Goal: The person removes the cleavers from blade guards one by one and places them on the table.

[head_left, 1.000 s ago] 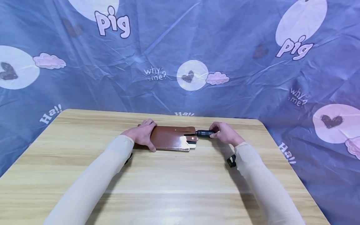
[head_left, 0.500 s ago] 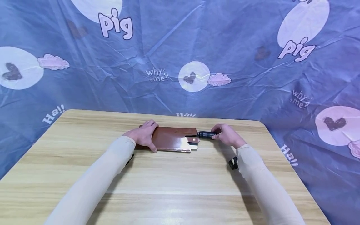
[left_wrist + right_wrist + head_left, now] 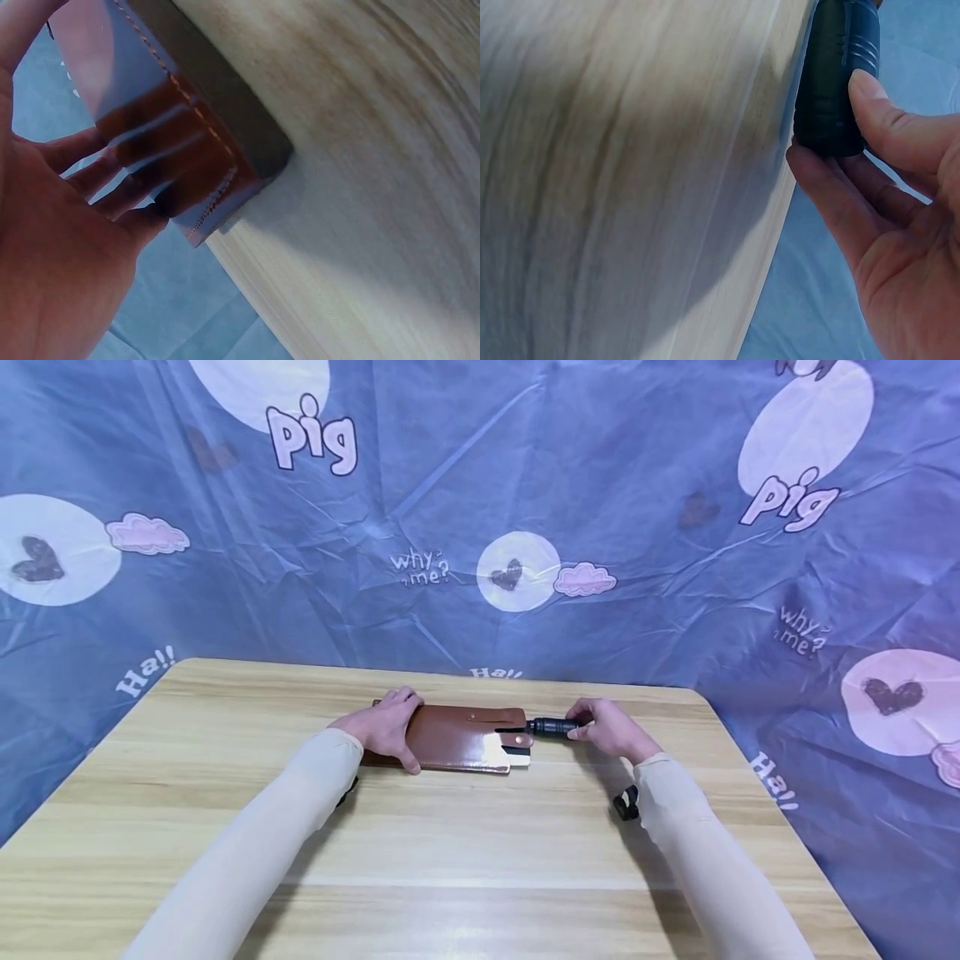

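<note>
A brown leather sheath (image 3: 457, 739) lies flat near the far side of the table, with a cleaver in it. The cleaver's black ribbed handle (image 3: 553, 727) sticks out to the right, and a strip of pale blade (image 3: 519, 761) shows at the sheath's mouth. Across the sheath's left part my left hand (image 3: 384, 727) spans edge to edge, thumb at the near side. In the left wrist view its fingertips touch the glossy leather (image 3: 169, 135). My right hand (image 3: 609, 727) pinches the handle's end between thumb and fingers. Most of the blade is hidden.
Both items lie on a light wooden table (image 3: 480, 843), before a blue printed cloth (image 3: 450, 485) hanging behind the far edge. A black wrist mount (image 3: 626, 802) is under the right wrist. Pale sleeves (image 3: 255, 852) cover both forearms.
Both hands keep their hold, and the sheath and handle stay nearly in place. The whole view shifts slightly downward and right with the head.
</note>
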`<act>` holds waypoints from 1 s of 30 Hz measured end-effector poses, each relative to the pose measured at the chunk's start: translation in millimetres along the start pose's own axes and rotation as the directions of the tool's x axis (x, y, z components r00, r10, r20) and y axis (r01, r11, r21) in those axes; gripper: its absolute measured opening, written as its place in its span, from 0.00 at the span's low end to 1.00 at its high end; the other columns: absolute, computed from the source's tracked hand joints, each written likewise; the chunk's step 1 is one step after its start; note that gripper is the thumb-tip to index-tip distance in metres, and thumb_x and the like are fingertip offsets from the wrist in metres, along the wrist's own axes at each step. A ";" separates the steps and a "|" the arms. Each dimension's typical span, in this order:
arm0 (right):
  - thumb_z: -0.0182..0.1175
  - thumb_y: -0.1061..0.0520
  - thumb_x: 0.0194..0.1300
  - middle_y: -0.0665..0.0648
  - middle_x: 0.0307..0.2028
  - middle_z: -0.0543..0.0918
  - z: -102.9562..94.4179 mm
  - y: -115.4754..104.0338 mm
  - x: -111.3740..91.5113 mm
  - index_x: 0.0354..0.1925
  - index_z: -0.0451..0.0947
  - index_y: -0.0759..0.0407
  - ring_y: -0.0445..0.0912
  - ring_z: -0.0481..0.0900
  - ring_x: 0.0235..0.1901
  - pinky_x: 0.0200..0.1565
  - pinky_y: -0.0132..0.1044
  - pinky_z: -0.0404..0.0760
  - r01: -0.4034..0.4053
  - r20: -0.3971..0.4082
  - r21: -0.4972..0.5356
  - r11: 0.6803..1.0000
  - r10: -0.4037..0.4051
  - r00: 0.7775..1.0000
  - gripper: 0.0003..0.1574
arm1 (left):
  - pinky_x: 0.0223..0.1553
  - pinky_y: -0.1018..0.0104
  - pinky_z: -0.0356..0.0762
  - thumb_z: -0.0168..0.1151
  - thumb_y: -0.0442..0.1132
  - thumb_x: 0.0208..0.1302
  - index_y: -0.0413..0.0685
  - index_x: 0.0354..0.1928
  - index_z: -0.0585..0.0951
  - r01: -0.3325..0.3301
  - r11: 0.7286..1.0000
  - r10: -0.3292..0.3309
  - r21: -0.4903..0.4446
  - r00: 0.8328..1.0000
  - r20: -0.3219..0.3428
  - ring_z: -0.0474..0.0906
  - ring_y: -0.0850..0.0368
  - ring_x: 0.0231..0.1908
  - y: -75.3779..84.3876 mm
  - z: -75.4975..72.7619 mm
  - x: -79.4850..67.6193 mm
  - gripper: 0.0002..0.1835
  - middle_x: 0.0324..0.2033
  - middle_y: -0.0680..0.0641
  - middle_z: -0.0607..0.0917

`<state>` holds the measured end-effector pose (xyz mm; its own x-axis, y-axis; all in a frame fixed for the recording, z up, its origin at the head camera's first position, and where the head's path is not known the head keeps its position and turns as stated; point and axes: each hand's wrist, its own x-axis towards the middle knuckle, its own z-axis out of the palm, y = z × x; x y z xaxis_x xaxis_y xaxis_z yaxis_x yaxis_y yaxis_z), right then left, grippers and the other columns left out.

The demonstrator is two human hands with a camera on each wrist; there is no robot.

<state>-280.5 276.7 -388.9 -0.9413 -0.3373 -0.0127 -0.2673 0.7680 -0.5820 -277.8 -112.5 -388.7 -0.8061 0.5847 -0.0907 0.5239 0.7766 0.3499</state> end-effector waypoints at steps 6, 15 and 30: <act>0.68 0.66 0.58 0.60 0.39 0.83 0.0 0.3 0.6 0.45 0.80 0.68 0.54 0.78 0.42 0.50 0.50 0.73 -0.002 0.007 0.007 1.000 0.002 1.000 0.15 | 0.61 0.48 0.64 0.82 0.54 0.34 0.29 0.66 0.63 -0.007 1.000 0.007 -0.011 1.000 0.011 0.61 0.39 0.59 -0.9 -0.7 -1.1 0.59 0.60 0.36 0.64; 0.68 0.66 0.58 0.60 0.38 0.83 -1.7 3.5 -1.2 0.44 0.79 0.69 0.54 0.79 0.41 0.49 0.50 0.73 0.027 -0.003 -0.001 1.000 -0.027 1.000 0.15 | 0.62 0.49 0.63 0.82 0.53 0.36 0.28 0.66 0.63 -0.011 1.000 0.011 -0.010 1.000 0.015 0.61 0.39 0.61 0.1 -1.1 -1.1 0.59 0.61 0.35 0.65; 0.68 0.67 0.58 0.60 0.37 0.82 -3.7 4.7 0.9 0.44 0.79 0.69 0.53 0.78 0.39 0.48 0.49 0.73 0.021 0.013 0.014 1.000 -0.021 1.000 0.14 | 0.62 0.50 0.63 0.82 0.53 0.35 0.29 0.66 0.63 0.009 1.000 -0.009 -0.022 1.000 0.029 0.61 0.40 0.60 0.8 -2.8 0.9 0.58 0.61 0.36 0.66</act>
<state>-283.3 282.1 -388.6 -0.9327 -0.3604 -0.0113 -0.2838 0.7530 -0.5936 -278.9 -112.1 -385.9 -0.8025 0.5844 -0.1204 0.5103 0.7768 0.3690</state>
